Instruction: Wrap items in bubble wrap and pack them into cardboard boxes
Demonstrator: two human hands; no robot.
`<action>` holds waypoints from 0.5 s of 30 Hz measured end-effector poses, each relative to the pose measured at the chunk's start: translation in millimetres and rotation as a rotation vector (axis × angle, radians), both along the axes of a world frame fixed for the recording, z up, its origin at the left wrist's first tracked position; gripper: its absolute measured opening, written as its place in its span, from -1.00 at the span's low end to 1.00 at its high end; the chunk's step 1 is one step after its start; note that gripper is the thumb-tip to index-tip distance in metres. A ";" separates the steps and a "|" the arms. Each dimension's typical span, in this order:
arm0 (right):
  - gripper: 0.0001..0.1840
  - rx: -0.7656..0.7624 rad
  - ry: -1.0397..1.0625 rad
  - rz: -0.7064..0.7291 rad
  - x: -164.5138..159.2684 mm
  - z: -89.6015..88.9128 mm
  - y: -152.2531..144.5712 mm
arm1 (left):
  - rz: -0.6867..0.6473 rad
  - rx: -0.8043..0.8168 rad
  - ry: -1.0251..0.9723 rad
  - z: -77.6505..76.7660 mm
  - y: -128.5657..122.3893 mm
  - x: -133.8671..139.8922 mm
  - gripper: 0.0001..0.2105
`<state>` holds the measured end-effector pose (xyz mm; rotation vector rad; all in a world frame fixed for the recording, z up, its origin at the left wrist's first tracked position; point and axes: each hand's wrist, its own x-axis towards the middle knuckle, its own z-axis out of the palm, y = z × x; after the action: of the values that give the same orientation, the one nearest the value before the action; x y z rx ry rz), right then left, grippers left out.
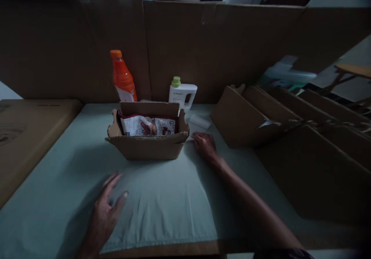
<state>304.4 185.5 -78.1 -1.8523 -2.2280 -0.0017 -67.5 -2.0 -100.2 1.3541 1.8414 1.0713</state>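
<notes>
My left hand (pixel 106 208) hovers above the cloth near the front, thumb and fingers apart, holding nothing. My right hand (pixel 205 146) reaches forward, just right of a small open cardboard box (pixel 152 147). Its fingers are curled together by the near edge of a pale, thin sheet (pixel 193 129); what they grip is hidden. A whitish, see-through roll-like piece (pixel 200 121) lies just beyond that hand. Inside the box rests a white and dark-red printed packet (pixel 149 126). Behind it stand an orange bottle (pixel 124 77) and a white jug with a green cap (pixel 182 93).
A row of open cardboard compartments (pixel 237 116) stands on the right, with a pale bluish container (pixel 286 75) at its back. To the left lies a large flat carton (pixel 37 131). A tall cardboard wall (pixel 226 50) closes off the back of the cloth-covered table (pixel 162 197).
</notes>
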 end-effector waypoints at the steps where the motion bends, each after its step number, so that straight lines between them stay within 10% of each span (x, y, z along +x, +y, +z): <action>1: -0.67 0.004 -0.009 -0.013 3.0 5.0 -3.7 | -0.005 0.019 0.008 2.3 -7.7 3.6 -0.52; 8: -0.76 0.025 0.005 0.036 7.3 37.3 -110.2 | -0.238 -0.222 -0.472 22.0 -41.2 42.7 -0.46; 15: -0.83 -0.079 0.318 0.418 -91.5 30.8 -206.4 | -0.271 -0.264 -0.855 28.0 -35.9 90.1 -0.01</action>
<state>213.0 -20.8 -47.3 -1.2762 -2.3558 0.4278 22.6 -37.9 -72.1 0.7687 1.0794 0.9977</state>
